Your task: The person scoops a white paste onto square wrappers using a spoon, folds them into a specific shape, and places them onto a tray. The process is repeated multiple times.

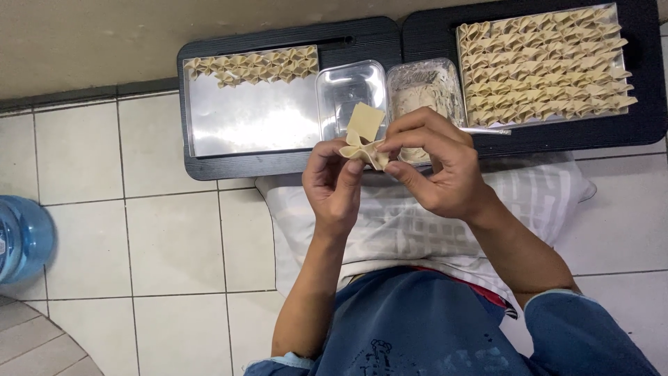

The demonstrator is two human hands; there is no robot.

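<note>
A blue water bottle (pixel 24 237) is seen on the tiled floor at far left. A steel tray (pixel 250 122) carries one row of folded dumplings (pixel 254 66). At centre, a dumpling wrapper (pixel 363 139) is pinched between the left hand (pixel 334 184) and right hand (pixel 438 167), above a pillow (pixel 557 191). A full tray (pixel 546 63) lies at right.

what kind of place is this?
Probably a home or small food-prep spot, worked at floor level: white tiled floor, a metal tray partly lined with folded dumplings, a full tray, and both hands pinching a wrapper.
</note>
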